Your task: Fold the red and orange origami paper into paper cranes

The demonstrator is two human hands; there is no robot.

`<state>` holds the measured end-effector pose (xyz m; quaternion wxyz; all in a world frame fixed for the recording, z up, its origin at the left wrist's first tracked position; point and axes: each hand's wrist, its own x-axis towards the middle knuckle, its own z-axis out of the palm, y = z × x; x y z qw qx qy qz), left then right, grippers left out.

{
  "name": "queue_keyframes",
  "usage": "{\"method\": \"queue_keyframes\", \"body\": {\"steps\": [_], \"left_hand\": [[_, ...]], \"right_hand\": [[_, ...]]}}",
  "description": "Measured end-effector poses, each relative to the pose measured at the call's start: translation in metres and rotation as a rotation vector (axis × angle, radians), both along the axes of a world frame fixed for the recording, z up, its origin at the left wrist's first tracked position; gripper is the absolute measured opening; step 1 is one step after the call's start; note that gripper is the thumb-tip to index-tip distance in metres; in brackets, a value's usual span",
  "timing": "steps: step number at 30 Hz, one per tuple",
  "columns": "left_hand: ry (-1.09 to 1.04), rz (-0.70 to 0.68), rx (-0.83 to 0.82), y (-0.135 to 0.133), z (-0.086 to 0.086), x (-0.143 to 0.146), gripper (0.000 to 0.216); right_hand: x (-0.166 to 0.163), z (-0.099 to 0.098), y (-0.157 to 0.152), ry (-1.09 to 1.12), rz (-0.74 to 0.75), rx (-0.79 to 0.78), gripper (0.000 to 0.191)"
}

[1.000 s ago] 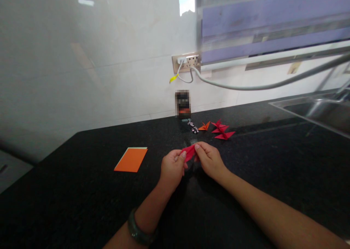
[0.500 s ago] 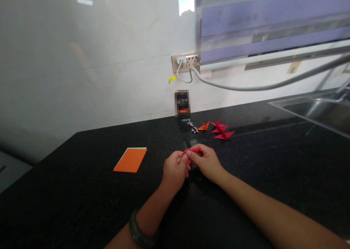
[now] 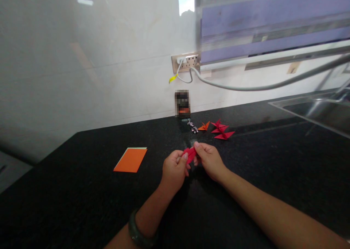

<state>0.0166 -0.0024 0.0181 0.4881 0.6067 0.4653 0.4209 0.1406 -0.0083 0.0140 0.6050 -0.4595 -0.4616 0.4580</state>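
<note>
A small piece of folded red paper (image 3: pixel 190 155) is held up between my two hands, above the dark countertop. My left hand (image 3: pixel 175 167) pinches its left part, thumb on top. At its upper right end, my right hand (image 3: pixel 209 159) grips the paper between thumb and fingers. Some of the folds are covered by my fingers. Beyond my hands stand several red paper cranes (image 3: pixel 223 133) close together, and an orange paper crane (image 3: pixel 204 126) beside them. A stack of orange paper (image 3: pixel 131 160) with a pale green edge showing lies to the left.
A phone-like upright object (image 3: pixel 182 103), blurred out, leans on the wall, with a beaded strap (image 3: pixel 193 127) before it. A white cable (image 3: pixel 232 86) runs from the wall socket (image 3: pixel 186 61). The sink (image 3: pixel 319 110) is at the right.
My right thumb and fingers have shifted from the middle of the red paper to its upper right end, uncovering more of it. My left hand has stayed nearly still.
</note>
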Motion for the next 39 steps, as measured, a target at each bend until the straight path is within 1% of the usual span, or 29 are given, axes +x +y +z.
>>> {"method": "queue_keyframes", "body": {"steps": [3,7,12,14,16,19,22,26,31,33,36,39], "left_hand": [[-0.067,0.015,0.028,0.002,-0.003,-0.001,0.021],[-0.132,0.019,0.07,0.003,-0.003,0.0,0.019],[-0.112,0.04,0.1,0.003,0.001,-0.001,0.023],[-0.086,0.058,0.106,0.003,0.001,-0.002,0.023],[-0.049,0.089,0.105,0.003,0.001,-0.003,0.024],[-0.016,0.13,0.112,0.002,0.003,-0.004,0.023],[-0.039,0.148,0.105,0.001,0.005,-0.003,0.02],[-0.086,0.146,0.082,0.001,0.008,-0.002,0.017],[-0.101,0.103,0.066,0.001,0.006,-0.002,0.02],[-0.126,0.06,0.005,0.001,0.005,-0.001,0.023],[-0.14,-0.043,-0.103,0.002,0.002,0.0,0.028],[-0.108,-0.088,-0.126,0.002,0.0,0.0,0.027]], "right_hand": [[0.002,0.002,0.0,0.018,0.049,0.022,0.027],[0.003,0.002,-0.001,-0.034,0.126,0.079,0.02],[0.004,0.001,-0.001,-0.151,0.112,0.162,0.015],[0.003,0.001,-0.001,-0.179,0.098,0.166,0.016],[0.002,0.001,-0.001,-0.152,0.082,0.122,0.017],[-0.002,0.0,0.0,-0.005,0.069,0.02,0.024],[-0.004,0.0,0.0,0.132,0.077,-0.058,0.028],[-0.004,0.0,-0.001,0.194,0.119,-0.102,0.026],[-0.002,0.0,-0.001,0.198,0.08,-0.06,0.022],[-0.001,0.0,0.0,0.186,0.072,-0.045,0.02],[0.0,0.0,0.0,0.178,0.079,-0.04,0.019],[0.0,0.001,-0.001,0.165,0.085,-0.042,0.021]]}}
